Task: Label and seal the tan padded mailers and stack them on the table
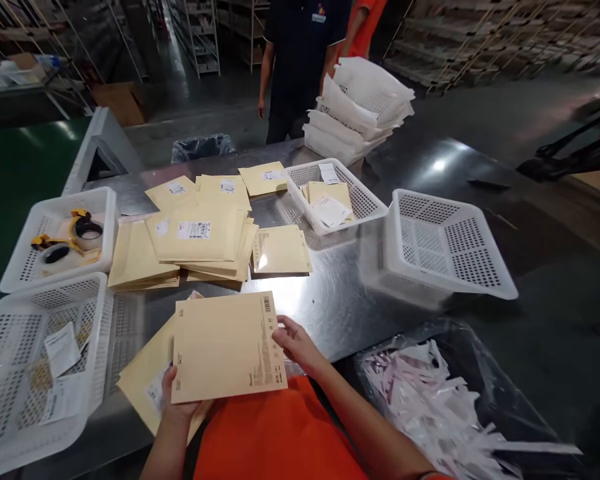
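Observation:
A flat tan printed box (223,350) is held up in front of my body. My left hand (180,397) grips its lower left corner, thumb on the front face. At its right edge, my right hand (297,343) pinches the box between thumb and fingers. Partly beneath it, a yellow padded envelope (143,373) with a label lies on the metal table (330,293). Behind are piled padded envelopes (195,233), some with white labels, and beside them a small stack of tan boxes (283,250).
White baskets stand left, one with tape dispensers (83,230), another with papers (63,350). Further baskets (450,247) stand right, with a stack (360,110) behind. A bag of paper strips (430,400) is at lower right. A person (300,67) stands across the table.

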Demonstrator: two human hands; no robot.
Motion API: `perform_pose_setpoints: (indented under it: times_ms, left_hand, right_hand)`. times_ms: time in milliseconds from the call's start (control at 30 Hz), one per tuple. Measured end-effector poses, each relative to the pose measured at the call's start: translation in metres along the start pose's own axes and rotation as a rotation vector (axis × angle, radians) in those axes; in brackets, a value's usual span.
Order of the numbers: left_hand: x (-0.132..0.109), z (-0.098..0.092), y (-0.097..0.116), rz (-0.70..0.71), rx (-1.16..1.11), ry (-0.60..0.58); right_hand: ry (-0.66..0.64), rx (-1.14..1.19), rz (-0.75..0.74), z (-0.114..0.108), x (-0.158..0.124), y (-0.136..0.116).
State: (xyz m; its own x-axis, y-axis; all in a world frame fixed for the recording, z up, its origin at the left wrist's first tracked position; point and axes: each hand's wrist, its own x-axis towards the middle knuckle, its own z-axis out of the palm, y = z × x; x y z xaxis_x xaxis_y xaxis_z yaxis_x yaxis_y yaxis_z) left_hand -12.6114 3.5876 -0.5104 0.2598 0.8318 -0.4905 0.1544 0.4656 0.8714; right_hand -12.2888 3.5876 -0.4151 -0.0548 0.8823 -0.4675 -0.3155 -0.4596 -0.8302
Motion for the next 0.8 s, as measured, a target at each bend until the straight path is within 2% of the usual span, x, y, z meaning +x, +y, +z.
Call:
perform_pose_setpoints:
  times_ms: [67, 167, 200, 267, 367, 433, 500, 600, 700, 800]
  left_hand:
    - [0.004, 0.007, 0.014, -0.020, -0.005, 0.115]
    - [0.016, 0.022, 0.035, 0.028, 0.337, 0.281]
    - [0.021, 0.027, 0.040, 0.043, 0.451, 0.296]
    - [0.032, 0.036, 0.047, 0.070, 0.738, 0.208]
    - [0.051, 0.048, 0.055, 0.076, 1.212, -0.007]
    - [0.061, 0.051, 0.061, 0.059, 1.359, -0.081]
    - [0.067, 0.051, 0.068, 0.071, 1.401, -0.122]
    - [0.062, 0.048, 0.073, 0.119, 1.396, -0.149]
    - [0.048, 0.051, 0.072, 0.166, 1.373, -0.169]
    - [0.036, 0.069, 0.071, 0.242, 1.334, -0.260]
  right_hand:
    - [0.011, 0.035, 0.018, -0.003, 0.001, 0.006]
    - [0.214, -0.043, -0.065, -0.026, 0.011, 0.011]
    - [0.284, -0.086, -0.097, -0.036, 0.016, 0.012]
    - [0.385, -0.163, -0.139, -0.054, 0.026, 0.016]
    - [0.427, -0.239, -0.155, -0.065, 0.039, 0.022]
    - [0.410, -0.283, -0.172, -0.060, 0.044, 0.024]
    - [0.382, -0.336, -0.195, -0.052, 0.047, 0.025]
    - [0.323, -0.397, -0.206, -0.050, 0.049, 0.023]
    - [0.171, -0.421, -0.127, -0.062, 0.055, 0.019]
    - [-0.032, -0.451, -0.007, -0.066, 0.060, 0.020]
